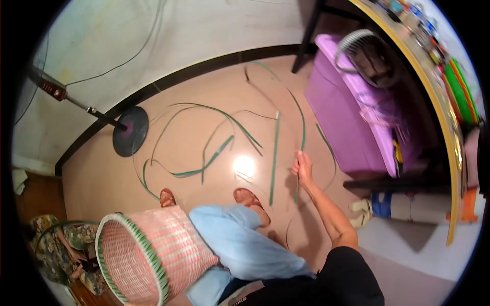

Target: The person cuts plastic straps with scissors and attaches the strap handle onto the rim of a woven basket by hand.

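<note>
My right hand (302,167) is closed around a long green weaving strip (303,130), held out over the floor to the right of my feet. The strip arcs up and away from the hand, and an end hangs below it. Against my legs, a woven pink and white basket (186,239) lies tilted with its mouth facing left. Green and white strips wrap its rim. My left hand does not show. More green strips (274,163) lie loose and curled on the floor in front of me.
A purple storage bin (332,107) with a small basket (372,61) on it stands under the table (426,56) at right. A round stand base (130,133) is by the wall. At lower left sits another person in patterned clothing (48,255).
</note>
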Tool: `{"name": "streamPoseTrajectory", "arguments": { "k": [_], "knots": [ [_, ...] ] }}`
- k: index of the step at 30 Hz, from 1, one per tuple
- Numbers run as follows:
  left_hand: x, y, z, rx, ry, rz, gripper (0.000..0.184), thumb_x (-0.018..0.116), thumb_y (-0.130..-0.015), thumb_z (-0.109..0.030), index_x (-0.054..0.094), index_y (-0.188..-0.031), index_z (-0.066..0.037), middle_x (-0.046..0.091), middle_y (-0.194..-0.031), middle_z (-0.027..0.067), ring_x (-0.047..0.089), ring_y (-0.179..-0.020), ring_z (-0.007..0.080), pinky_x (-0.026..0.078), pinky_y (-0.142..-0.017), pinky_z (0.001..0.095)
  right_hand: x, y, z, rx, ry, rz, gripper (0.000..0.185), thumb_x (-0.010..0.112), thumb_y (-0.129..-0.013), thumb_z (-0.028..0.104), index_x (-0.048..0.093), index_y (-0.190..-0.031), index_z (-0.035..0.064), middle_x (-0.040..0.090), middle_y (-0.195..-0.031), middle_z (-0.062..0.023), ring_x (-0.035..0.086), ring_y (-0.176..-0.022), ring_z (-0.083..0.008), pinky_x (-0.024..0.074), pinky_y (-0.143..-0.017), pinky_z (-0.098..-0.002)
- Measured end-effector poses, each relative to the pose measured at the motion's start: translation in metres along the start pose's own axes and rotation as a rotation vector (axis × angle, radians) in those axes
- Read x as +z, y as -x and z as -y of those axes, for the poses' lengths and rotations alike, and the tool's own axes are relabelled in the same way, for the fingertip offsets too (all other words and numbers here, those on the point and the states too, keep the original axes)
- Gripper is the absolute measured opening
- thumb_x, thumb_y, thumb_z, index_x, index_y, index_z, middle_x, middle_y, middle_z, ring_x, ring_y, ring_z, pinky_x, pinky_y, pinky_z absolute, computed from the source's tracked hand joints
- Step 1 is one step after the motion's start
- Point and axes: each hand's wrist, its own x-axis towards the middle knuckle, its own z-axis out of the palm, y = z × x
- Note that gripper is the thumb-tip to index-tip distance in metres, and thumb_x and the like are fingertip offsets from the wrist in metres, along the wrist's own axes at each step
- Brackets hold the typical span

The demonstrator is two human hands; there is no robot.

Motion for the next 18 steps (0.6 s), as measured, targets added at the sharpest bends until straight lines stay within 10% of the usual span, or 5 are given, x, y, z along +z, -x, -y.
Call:
{"name": "streamPoseTrajectory", "arguments": {
  "k": [5, 8, 14, 18],
  "knots": [
    [0.019, -0.002, -0.019, 0.196, 0.075, 0.028, 0.022, 0.066, -0.087, -0.016, 0.061, -0.072, 0.000, 0.051, -0.064, 0.0117, 0.046, -0.061, 0.0286, 0.035, -0.069, 0.0421, -0.044, 0.087, 0.067, -0.096, 0.237, 0.098, 0.016, 0.057, -0.096, 0.017, 0.057, -0.106, 0.0045, 0.048, -0.067, 0.0031, 0.042, -0.055, -0.0054, 0.0323, -0.048, -0.0214],
    [0.025, 0.023, -0.029, 0.134, -0.037, 0.185, 0.042, 0.062, -0.089, -0.046, 0.062, -0.081, -0.005, 0.052, -0.071, 0.0082, 0.048, -0.071, 0.0253, 0.034, -0.082, 0.0412, -0.048, 0.120, 0.114, -0.258, 0.498, 0.086, 0.016, 0.059, -0.095, 0.020, 0.061, -0.101, 0.0052, 0.047, -0.066, 0.0063, 0.041, -0.054, -0.0025, 0.0312, -0.047, -0.0207],
    [0.015, 0.019, -0.044, 0.280, 0.069, 0.377, 0.025, 0.076, -0.074, -0.026, 0.069, -0.094, -0.014, 0.062, -0.083, 0.0046, 0.055, -0.080, 0.0250, 0.033, -0.080, 0.0395, -0.019, 0.168, 0.218, -0.484, 0.535, 0.203, 0.023, 0.058, -0.098, 0.027, 0.067, -0.097, 0.0052, 0.041, -0.060, 0.0113, 0.034, -0.049, 0.0001, 0.0259, -0.044, -0.0192],
    [-0.014, 0.002, -0.047, 0.112, 0.416, 0.475, 0.032, 0.060, -0.069, 0.005, 0.066, -0.100, -0.001, 0.064, -0.096, 0.0131, 0.061, -0.093, 0.0309, 0.046, -0.084, 0.0395, 0.000, 0.196, 0.266, -0.536, 0.595, 0.321, 0.020, 0.058, -0.097, 0.024, 0.069, -0.094, 0.0065, 0.039, -0.057, 0.0127, 0.032, -0.047, 0.0013, 0.0212, -0.043, -0.0184]
  ]
}}
